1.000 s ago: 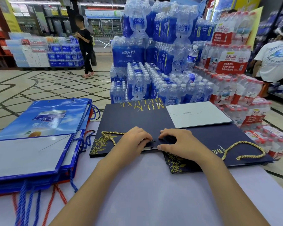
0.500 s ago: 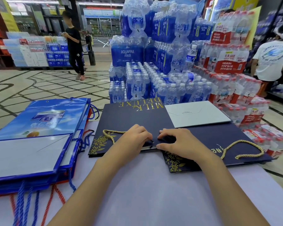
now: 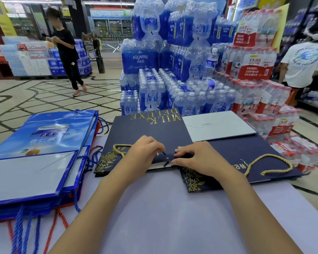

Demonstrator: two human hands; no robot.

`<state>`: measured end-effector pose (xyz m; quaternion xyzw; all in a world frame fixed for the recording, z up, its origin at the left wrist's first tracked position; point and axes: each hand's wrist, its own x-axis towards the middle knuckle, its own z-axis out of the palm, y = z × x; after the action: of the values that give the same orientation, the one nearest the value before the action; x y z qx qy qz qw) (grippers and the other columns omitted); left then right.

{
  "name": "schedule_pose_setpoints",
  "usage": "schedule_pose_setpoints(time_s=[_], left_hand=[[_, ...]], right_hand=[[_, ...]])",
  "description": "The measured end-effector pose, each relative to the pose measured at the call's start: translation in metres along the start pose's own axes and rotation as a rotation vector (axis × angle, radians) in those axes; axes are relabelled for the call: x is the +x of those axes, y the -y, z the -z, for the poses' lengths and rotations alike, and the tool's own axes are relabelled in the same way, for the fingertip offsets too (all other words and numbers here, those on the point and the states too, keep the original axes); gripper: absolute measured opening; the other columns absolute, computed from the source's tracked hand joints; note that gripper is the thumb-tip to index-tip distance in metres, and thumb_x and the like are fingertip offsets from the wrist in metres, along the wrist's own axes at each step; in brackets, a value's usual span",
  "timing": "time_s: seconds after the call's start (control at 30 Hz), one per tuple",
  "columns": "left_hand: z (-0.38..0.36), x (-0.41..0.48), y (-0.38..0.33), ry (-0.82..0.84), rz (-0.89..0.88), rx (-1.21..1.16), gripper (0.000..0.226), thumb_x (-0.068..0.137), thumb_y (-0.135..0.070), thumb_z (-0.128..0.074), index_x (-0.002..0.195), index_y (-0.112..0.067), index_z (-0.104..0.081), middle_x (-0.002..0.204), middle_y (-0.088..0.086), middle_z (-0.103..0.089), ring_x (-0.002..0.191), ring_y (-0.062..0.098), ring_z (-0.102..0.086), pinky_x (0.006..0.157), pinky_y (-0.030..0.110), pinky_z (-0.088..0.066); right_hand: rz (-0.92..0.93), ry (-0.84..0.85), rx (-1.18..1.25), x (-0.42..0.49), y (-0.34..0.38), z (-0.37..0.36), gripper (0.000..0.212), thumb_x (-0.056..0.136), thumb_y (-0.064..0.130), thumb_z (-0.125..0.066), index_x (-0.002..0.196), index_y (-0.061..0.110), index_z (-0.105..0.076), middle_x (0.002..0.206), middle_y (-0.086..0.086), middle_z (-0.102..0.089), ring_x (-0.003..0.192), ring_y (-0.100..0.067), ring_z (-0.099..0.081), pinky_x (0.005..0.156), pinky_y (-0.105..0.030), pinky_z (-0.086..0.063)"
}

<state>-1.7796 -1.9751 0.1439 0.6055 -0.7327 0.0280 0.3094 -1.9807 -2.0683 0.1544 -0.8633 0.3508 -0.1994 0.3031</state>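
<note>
Tabletop (image 3: 163,208): navy bag (image 3: 147,129) beneath both grips (image 3: 143,154) (image 3: 196,158)

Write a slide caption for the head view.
Left hand pinches a cord at the eyelet of a navy bag; right hand grips its edge; blue bags left, water packs behind.

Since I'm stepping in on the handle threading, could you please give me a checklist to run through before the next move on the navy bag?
1. Navy bag lies flat on the table: ok.
2. Eyelet uncovered between both hands: ok.
3. Right hand pinches the bag's rim beside the eyelet: ok.
4. Left hand grips the dark cord end: cannot tell.
5. Gold handle seated at its far end: cannot tell, hidden under the left hand.
</note>
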Motion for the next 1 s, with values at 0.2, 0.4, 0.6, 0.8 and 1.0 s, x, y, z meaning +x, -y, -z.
schedule_pose_setpoints(time_s=[0.2, 0.4, 0.6, 0.8, 1.0], left_hand=[[-0.006, 0.001, -0.005, 0.066, 0.020, -0.041, 0.030, 0.095, -0.018, -0.039, 0.103, -0.013, -0.068, 0.096, 0.001, -0.061, 0.091, 0.019, -0.050, 0.080, 0.024, -0.038], [-0.004, 0.002, -0.008, 0.080, 0.017, -0.011, 0.033, 0.095, -0.017, -0.038, 0.103, -0.011, -0.069, 0.096, 0.006, -0.062, 0.090, 0.022, -0.050, 0.079, 0.028, -0.040], [-0.007, 0.002, -0.005, 0.006, 0.014, 0.024, 0.022, 0.097, -0.007, -0.049, 0.102, -0.011, -0.070, 0.095, 0.005, -0.063, 0.092, 0.024, -0.053, 0.078, 0.030, -0.043], [-0.011, 0.002, -0.009, 0.001, 0.031, 0.027, 0.021, 0.095, -0.005, -0.050, 0.101, -0.008, -0.070, 0.095, 0.008, -0.064, 0.091, 0.028, -0.054, 0.077, 0.035, -0.045], [-0.009, 0.001, -0.011, -0.001, 0.064, -0.006, 0.022, 0.098, -0.004, -0.048, 0.105, -0.008, -0.068, 0.101, 0.007, -0.063, 0.098, 0.025, -0.052, 0.083, 0.026, -0.038]], right_hand=[[-0.004, -0.005, 0.015, -0.001, 0.002, 0.000, 0.030, 0.070, 0.044, -0.084, 0.095, 0.029, -0.079, 0.106, 0.015, -0.072, 0.104, 0.018, -0.056, 0.099, -0.015, -0.042], [-0.014, 0.002, 0.016, -0.001, 0.002, -0.001, 0.031, 0.068, 0.047, -0.084, 0.093, 0.031, -0.079, 0.106, 0.015, -0.073, 0.106, 0.016, -0.057, 0.099, -0.018, -0.044], [-0.019, -0.004, 0.007, -0.002, 0.004, -0.001, 0.029, 0.070, 0.046, -0.083, 0.093, 0.030, -0.079, 0.107, 0.014, -0.073, 0.105, 0.016, -0.057, 0.098, -0.016, -0.043], [-0.027, -0.006, 0.010, -0.003, 0.004, -0.001, 0.028, 0.070, 0.041, -0.085, 0.094, 0.027, -0.080, 0.108, 0.013, -0.072, 0.102, 0.019, -0.056, 0.090, -0.007, -0.039], [-0.031, -0.006, 0.011, -0.002, 0.003, -0.001, 0.028, 0.070, 0.044, -0.084, 0.093, 0.030, -0.079, 0.106, 0.015, -0.072, 0.104, 0.019, -0.055, 0.091, -0.009, -0.039]])
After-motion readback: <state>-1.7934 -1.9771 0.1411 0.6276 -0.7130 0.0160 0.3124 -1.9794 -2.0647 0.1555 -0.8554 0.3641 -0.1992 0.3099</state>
